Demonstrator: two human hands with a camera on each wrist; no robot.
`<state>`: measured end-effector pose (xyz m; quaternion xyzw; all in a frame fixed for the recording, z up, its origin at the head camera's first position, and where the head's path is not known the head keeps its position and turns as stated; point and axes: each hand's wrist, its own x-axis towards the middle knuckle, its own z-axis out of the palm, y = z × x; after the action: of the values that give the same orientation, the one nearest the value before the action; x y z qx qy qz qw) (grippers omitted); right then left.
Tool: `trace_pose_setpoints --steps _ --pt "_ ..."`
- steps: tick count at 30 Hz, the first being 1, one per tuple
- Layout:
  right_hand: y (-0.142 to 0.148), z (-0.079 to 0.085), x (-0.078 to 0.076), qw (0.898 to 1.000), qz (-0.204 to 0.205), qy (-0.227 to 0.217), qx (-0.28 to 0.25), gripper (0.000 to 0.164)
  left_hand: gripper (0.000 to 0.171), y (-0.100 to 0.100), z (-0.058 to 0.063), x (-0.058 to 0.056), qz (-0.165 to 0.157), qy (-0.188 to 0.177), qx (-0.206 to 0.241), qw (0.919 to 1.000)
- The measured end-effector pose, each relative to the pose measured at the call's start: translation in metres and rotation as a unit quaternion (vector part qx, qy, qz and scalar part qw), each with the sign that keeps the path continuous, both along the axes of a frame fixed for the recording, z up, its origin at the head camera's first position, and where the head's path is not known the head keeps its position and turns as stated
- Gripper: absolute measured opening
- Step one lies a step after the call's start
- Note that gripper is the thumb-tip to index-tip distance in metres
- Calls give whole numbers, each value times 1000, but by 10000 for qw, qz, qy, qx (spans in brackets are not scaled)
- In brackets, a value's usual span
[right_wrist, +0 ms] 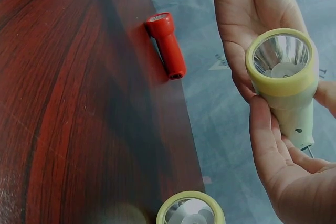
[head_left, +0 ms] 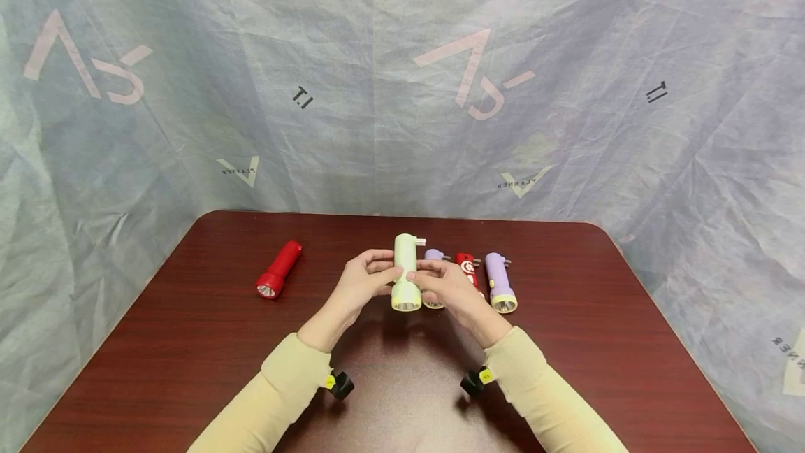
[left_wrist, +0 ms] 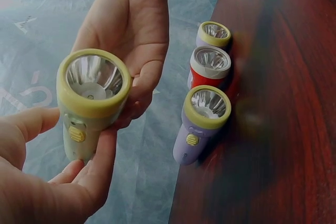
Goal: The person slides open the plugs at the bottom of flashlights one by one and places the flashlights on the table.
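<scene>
A pale green flashlight (head_left: 405,257) with a yellow head ring is held up over the table between both hands, lens end down and toward me. My left hand (head_left: 365,282) grips it from the left, thumb across the front and fingers behind. From the other side my right hand (head_left: 455,292) holds it the same way. A yellow slide switch (left_wrist: 77,134) shows on its side in the left wrist view. Two metal plug prongs (head_left: 421,242) stick out near its tail. Behind the right hand lie a purple flashlight (head_left: 434,254) and a red patterned flashlight (head_left: 467,264), both partly hidden.
Another purple flashlight (head_left: 498,278) with a yellow ring lies at the right end of that row. A plain red flashlight (head_left: 279,270) lies apart on the left of the dark wooden table (head_left: 189,327). A grey printed cloth (head_left: 377,145) hangs around the table's back and sides.
</scene>
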<state>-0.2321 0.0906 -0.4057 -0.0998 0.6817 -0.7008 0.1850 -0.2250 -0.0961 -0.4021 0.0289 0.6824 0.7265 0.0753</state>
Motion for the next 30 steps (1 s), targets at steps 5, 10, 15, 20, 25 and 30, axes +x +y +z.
trace_pose_setpoints --steps 5,10,15,20,25,30 --pt "-2 -1 -2 9999 -113 -80 -51 51 41 -1 0 2 -54 16 31 10000" --pt "-3 2 -4 9994 -296 -143 -80 52 41 -1 0 5 -166 -61 74 9998" --pt "-3 3 -7 9990 -389 -217 -78 53 42 -1 1 9 -276 -117 72 9995" --pt "-3 3 -8 9988 -419 -230 -132 54 44 -1 -1 10 -359 -145 59 9992" --pt "-3 3 -10 9984 -477 -270 -110 53 45 -1 -4 10 -375 -98 74 9992" --pt "-5 0 -13 9982 -530 -289 -45 52 45 -1 -5 10 -279 -114 93 9995"
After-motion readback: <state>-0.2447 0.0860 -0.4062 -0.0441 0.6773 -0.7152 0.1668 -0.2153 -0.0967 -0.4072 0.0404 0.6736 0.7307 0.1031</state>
